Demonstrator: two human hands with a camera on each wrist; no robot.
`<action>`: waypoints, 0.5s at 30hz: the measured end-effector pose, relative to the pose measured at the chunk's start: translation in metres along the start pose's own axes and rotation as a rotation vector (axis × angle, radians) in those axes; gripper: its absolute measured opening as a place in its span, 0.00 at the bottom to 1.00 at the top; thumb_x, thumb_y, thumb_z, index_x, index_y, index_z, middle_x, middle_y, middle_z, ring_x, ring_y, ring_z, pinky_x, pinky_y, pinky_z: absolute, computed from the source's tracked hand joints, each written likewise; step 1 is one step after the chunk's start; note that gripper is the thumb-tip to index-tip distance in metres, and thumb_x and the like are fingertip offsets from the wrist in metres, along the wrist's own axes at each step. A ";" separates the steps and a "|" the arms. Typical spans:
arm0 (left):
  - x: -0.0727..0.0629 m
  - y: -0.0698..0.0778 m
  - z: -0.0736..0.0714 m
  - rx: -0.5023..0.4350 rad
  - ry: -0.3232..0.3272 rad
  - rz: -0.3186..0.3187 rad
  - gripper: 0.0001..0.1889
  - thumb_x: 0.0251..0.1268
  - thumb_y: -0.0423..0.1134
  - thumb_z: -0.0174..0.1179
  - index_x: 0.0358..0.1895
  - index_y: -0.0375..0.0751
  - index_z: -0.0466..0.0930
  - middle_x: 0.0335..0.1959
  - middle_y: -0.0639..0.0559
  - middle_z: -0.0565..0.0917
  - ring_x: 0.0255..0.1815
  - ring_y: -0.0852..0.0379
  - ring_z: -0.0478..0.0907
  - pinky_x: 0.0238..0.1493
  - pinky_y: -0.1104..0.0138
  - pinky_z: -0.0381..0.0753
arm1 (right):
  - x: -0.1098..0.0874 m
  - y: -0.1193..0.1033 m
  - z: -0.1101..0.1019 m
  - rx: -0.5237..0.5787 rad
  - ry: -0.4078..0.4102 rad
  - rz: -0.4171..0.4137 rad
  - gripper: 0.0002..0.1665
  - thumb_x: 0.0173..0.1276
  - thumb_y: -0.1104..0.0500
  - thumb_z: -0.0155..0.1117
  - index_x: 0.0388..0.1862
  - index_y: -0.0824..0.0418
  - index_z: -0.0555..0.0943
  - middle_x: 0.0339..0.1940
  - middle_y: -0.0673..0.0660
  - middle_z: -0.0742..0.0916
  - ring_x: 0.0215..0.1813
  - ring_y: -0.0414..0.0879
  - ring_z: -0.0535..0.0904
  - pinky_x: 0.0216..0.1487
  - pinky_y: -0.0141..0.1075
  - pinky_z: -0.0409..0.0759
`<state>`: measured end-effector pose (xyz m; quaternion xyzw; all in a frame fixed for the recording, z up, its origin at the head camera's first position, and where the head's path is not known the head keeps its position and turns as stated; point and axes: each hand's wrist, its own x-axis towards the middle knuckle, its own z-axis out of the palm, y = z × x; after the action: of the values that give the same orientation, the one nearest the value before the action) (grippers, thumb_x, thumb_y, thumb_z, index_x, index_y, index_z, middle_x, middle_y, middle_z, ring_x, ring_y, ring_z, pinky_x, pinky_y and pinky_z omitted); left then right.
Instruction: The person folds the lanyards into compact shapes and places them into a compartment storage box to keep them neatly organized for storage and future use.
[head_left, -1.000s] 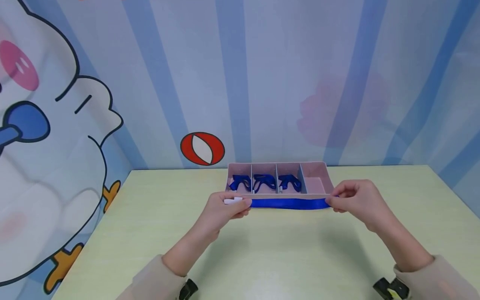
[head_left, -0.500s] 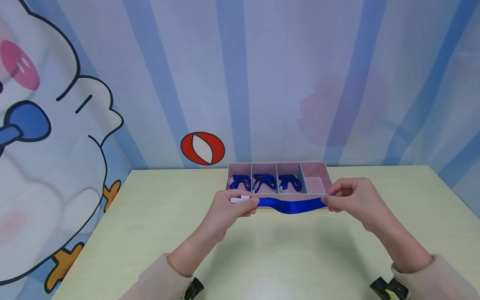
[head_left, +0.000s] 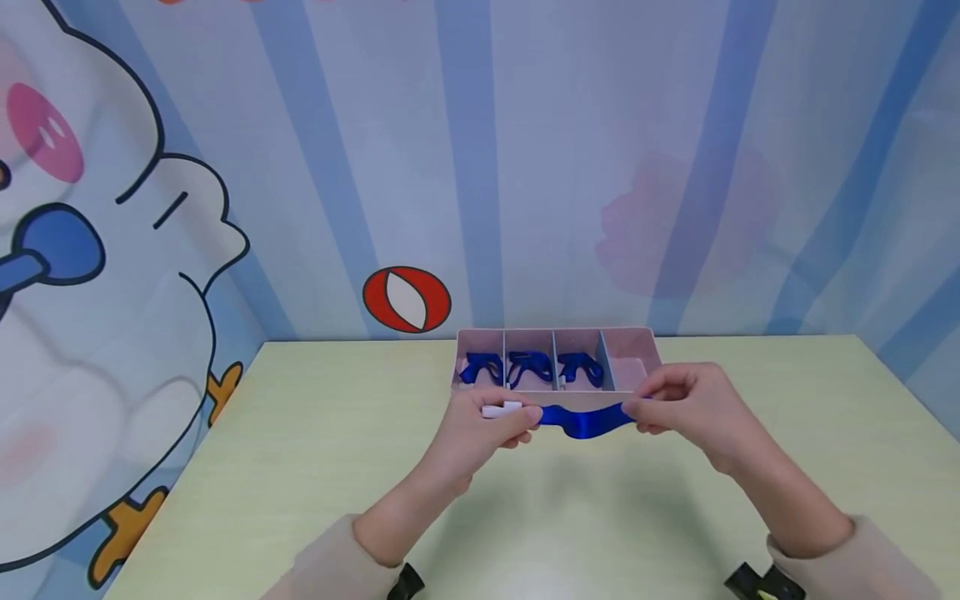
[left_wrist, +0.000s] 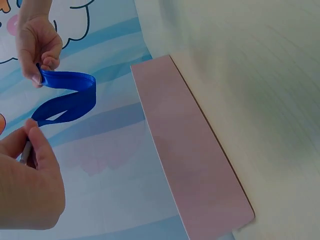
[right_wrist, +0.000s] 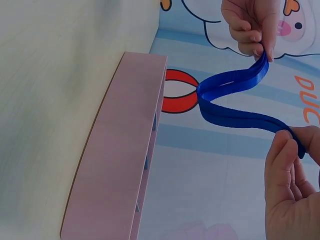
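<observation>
A blue lanyard (head_left: pixel 588 422) is held level between both hands, just in front of the pink divided box (head_left: pixel 628 357) in the head view. My left hand (head_left: pixel 483 433) pinches one end, and a white plastic end piece (head_left: pixel 501 410) lies along its fingers. At the other end, the right hand (head_left: pixel 693 412) pinches the strap between thumb and fingertips. Both wrist views show the doubled lanyard (left_wrist: pixel 82 95) bowing out in a slack loop between the hands. Three folded blue lanyards (head_left: pixel 529 365) sit in the left three compartments; the rightmost compartment shows its bare pink floor.
The box stands at the back of the pale wooden table (head_left: pixel 337 433), close to the wall. Blue-striped printed cloth with a cartoon figure (head_left: pixel 97 375) and a red-and-white ball (head_left: pixel 407 300) covers the walls.
Both hands have moved closer together, the left to the right and the right to the left. The lanyard, taut a second ago, has gone slack and bowed.
</observation>
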<state>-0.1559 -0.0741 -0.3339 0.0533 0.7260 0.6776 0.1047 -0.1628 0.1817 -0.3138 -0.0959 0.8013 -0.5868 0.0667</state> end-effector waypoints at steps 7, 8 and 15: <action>0.002 -0.001 0.011 -0.036 -0.014 -0.012 0.11 0.58 0.38 0.65 0.40 0.34 0.83 0.32 0.46 0.84 0.32 0.55 0.82 0.41 0.64 0.82 | 0.001 -0.005 0.011 -0.004 -0.013 0.001 0.13 0.59 0.62 0.68 0.33 0.74 0.79 0.22 0.57 0.84 0.25 0.48 0.80 0.34 0.38 0.83; 0.002 -0.001 0.013 -0.044 -0.015 -0.015 0.11 0.58 0.38 0.65 0.40 0.34 0.83 0.32 0.46 0.84 0.32 0.55 0.82 0.41 0.64 0.82 | 0.001 -0.006 0.012 -0.004 -0.015 -0.001 0.13 0.59 0.62 0.68 0.33 0.74 0.79 0.22 0.57 0.84 0.25 0.48 0.80 0.34 0.37 0.83; 0.001 0.001 0.022 -0.076 -0.024 -0.013 0.11 0.59 0.38 0.64 0.40 0.35 0.83 0.33 0.47 0.83 0.33 0.55 0.82 0.42 0.64 0.82 | 0.003 -0.009 0.021 0.017 -0.034 0.000 0.12 0.59 0.63 0.68 0.32 0.74 0.79 0.22 0.57 0.84 0.25 0.48 0.81 0.35 0.40 0.83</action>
<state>-0.1522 -0.0527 -0.3342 0.0529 0.6986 0.7035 0.1198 -0.1606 0.1591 -0.3109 -0.1055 0.7951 -0.5917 0.0811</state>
